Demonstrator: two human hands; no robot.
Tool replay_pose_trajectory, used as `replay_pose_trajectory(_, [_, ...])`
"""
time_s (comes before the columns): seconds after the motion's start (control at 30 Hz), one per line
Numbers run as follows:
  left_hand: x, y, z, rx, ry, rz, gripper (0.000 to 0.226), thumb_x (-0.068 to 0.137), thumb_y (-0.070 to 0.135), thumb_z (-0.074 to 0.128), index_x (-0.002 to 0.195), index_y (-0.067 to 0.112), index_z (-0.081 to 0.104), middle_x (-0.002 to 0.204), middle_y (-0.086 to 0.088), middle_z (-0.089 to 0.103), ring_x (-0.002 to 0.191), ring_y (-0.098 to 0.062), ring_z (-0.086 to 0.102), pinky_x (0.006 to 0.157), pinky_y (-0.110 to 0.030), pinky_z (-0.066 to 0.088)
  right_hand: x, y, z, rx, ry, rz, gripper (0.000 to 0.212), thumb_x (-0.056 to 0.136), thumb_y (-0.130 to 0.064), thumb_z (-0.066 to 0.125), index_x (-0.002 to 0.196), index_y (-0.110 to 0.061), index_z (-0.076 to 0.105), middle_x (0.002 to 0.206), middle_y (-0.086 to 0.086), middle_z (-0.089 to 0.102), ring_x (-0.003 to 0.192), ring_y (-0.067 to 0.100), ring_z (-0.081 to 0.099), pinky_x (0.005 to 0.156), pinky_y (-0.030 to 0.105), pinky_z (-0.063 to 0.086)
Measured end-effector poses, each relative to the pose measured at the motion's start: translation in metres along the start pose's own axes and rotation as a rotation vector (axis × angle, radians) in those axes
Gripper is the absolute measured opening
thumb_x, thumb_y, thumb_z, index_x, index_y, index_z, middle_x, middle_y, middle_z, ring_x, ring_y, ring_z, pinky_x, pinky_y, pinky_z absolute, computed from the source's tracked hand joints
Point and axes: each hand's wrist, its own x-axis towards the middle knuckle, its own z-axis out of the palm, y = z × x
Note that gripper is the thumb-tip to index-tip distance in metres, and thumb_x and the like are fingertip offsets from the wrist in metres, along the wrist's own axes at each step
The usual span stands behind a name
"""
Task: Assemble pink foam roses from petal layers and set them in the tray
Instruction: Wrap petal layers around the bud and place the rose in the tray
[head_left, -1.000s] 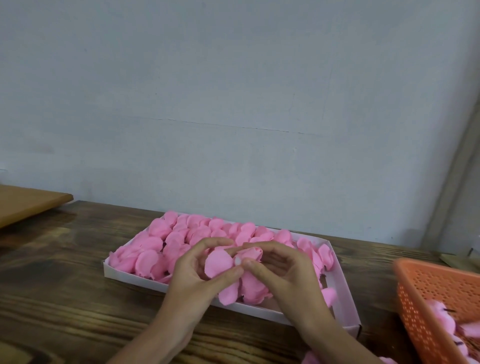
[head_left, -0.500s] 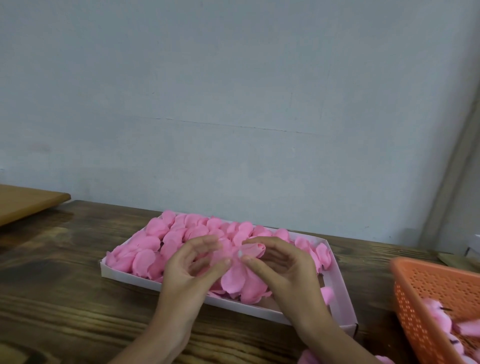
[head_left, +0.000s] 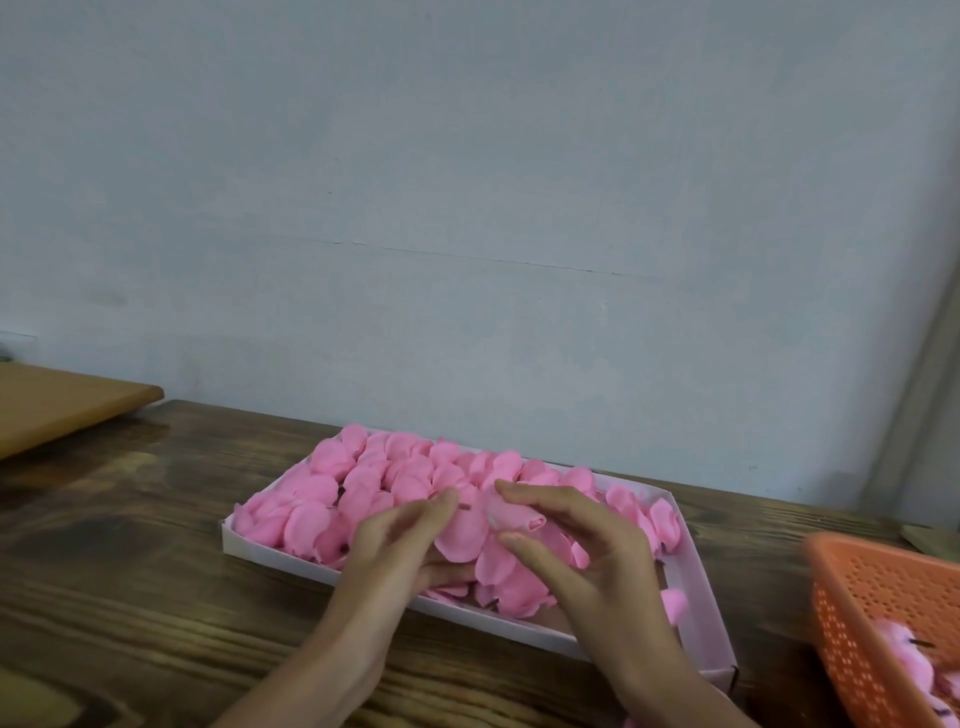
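Pink rose held over tray, near its 6 o'clock edge. At rose's 9 o'clock, left hand pinched outer petals; at 3 o'clock, right hand with fingers spread. Foam likely light, soft, crushable — grip the base, gently.
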Motion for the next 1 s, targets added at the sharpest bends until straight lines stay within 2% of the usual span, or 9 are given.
replay_pose_trajectory(0.13, [0.0023,0.0017,-0.0039,-0.076,-0.025,0.0,0.032,0.083,0.031,0.077,0.111,0.014,0.079,0.113,-0.016,0.077,0.102,-0.034,0.075,0.076,-0.038,0.063,-0.0002,-0.0029,0.0001,-0.05,-0.028,-0.037,0.034,0.085,-0.02,0.081,0.116,-0.031,0.075,0.119,-0.02,0.074,0.117,0.004,0.068,0.096,0.015,0.051])
replay_pose_trajectory(0.3, [0.005,-0.0003,-0.004,-0.213,-0.017,-0.044,0.045,0.067,0.019,0.086,0.11,0.013,0.079,0.115,-0.019,0.075,0.101,-0.033,0.076,0.07,-0.036,0.062,-0.0008,-0.004,0.0003,-0.112,-0.05,-0.041,0.033,0.086,-0.027,0.08,0.117,-0.037,0.074,0.117,-0.022,0.074,0.115,0.006,0.068,0.095,0.022,0.053])
replay_pose_trajectory(0.5, [0.0053,-0.0047,-0.0022,-0.294,-0.083,-0.1,0.039,0.076,0.011,0.08,0.116,0.012,0.077,0.12,-0.019,0.074,0.107,-0.033,0.074,0.073,-0.035,0.063,-0.0017,-0.0032,-0.0006,-0.101,-0.058,-0.055,0.034,0.087,-0.024,0.079,0.119,-0.037,0.074,0.119,-0.021,0.074,0.115,0.006,0.069,0.095,0.022,0.054])
replay_pose_trajectory(0.63, [0.0059,-0.0026,-0.0036,-0.343,-0.187,-0.094,0.046,0.085,0.015,0.083,0.128,0.007,0.069,0.135,-0.024,0.064,0.125,-0.039,0.064,0.1,-0.048,0.056,-0.0009,-0.0047,0.0,-0.065,-0.05,-0.085,0.033,0.088,-0.024,0.079,0.12,-0.035,0.074,0.12,-0.018,0.074,0.116,0.009,0.069,0.095,0.022,0.054])
replay_pose_trajectory(0.7, [0.0039,-0.0001,-0.0041,-0.388,-0.369,-0.109,0.044,0.1,0.018,0.068,0.139,0.001,0.058,0.146,-0.027,0.054,0.139,-0.04,0.051,0.118,-0.052,0.04,-0.0011,-0.0052,0.0006,-0.037,-0.05,-0.1,0.033,0.089,-0.024,0.078,0.12,-0.033,0.073,0.121,-0.015,0.074,0.117,0.011,0.069,0.097,0.023,0.054])
replay_pose_trajectory(0.77, [0.0033,-0.0009,-0.0048,-0.439,-0.44,-0.126,0.041,0.108,0.02,0.056,0.141,-0.003,0.055,0.15,-0.026,0.051,0.144,-0.037,0.046,0.122,-0.051,0.033,-0.0013,-0.0054,0.0011,-0.02,-0.051,-0.11,0.033,0.09,-0.023,0.078,0.121,-0.031,0.073,0.123,-0.013,0.074,0.118,0.013,0.069,0.099,0.025,0.054])
replay_pose_trajectory(0.83, [0.0049,-0.0001,-0.0036,-0.437,-0.341,-0.124,0.04,0.101,0.017,0.066,0.135,-0.003,0.061,0.144,-0.027,0.056,0.135,-0.036,0.055,0.112,-0.049,0.046,-0.0012,-0.0053,0.0006,-0.033,-0.033,-0.11,0.032,0.089,-0.025,0.078,0.12,-0.033,0.073,0.122,-0.013,0.074,0.119,0.014,0.068,0.097,0.027,0.054])
replay_pose_trajectory(0.9, [0.0075,-0.002,-0.004,-0.403,-0.145,-0.114,0.042,0.081,0.012,0.079,0.121,0.0,0.072,0.127,-0.026,0.069,0.11,-0.034,0.071,0.08,-0.04,0.063,-0.001,-0.0054,0.0001,-0.066,-0.014,-0.082,0.03,0.089,-0.031,0.078,0.117,-0.039,0.072,0.12,-0.016,0.074,0.118,0.015,0.068,0.091,0.033,0.056])
replay_pose_trajectory(1.0, [0.0074,-0.0013,-0.0054,-0.303,0.008,-0.021,0.036,0.066,0.015,0.084,0.101,0.011,0.081,0.103,-0.015,0.077,0.088,-0.025,0.076,0.063,-0.032,0.062,-0.0019,-0.0044,0.0004,-0.115,-0.019,-0.049,0.027,0.089,-0.035,0.078,0.115,-0.041,0.073,0.115,-0.018,0.074,0.111,0.013,0.07,0.084,0.037,0.057])
